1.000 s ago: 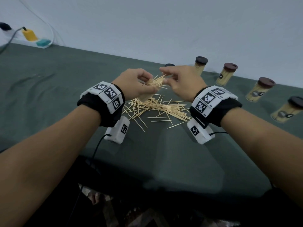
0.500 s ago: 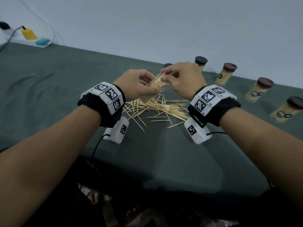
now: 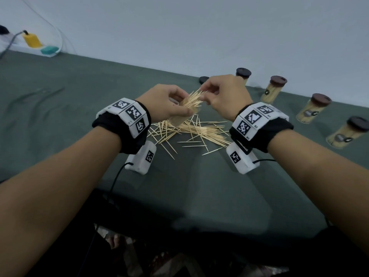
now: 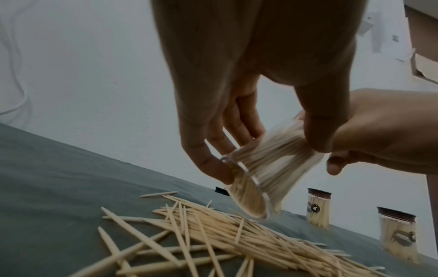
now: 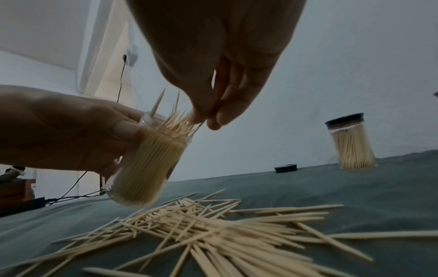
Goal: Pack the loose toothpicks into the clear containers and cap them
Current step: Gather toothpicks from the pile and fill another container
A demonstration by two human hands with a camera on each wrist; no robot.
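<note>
Nearly full, clear container (image 3: 180, 116) tilted above the surface (image 3: 79, 108), my left hand (image 3: 165, 102) curled round it, my right hand (image 3: 223, 94) pinching toothpick tips at its mouth, loose toothpicks (image 3: 191, 132) heaped below, loose cap (image 3: 203, 79) and capped containers (image 3: 272, 90) beyond.

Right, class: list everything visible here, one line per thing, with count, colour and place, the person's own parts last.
Open container: one, clear, packed with toothpicks, tilted, held above the pile.
Loose toothpicks: many, pale wood, piled on the green cloth.
Capped containers: four, clear with dark caps, along the far right edge.
Loose cap: one, dark, behind the hands.
Plugs: yellow and teal, far left.
Left hand: grips the open container.
Right hand: pinches toothpicks at its mouth.
</note>
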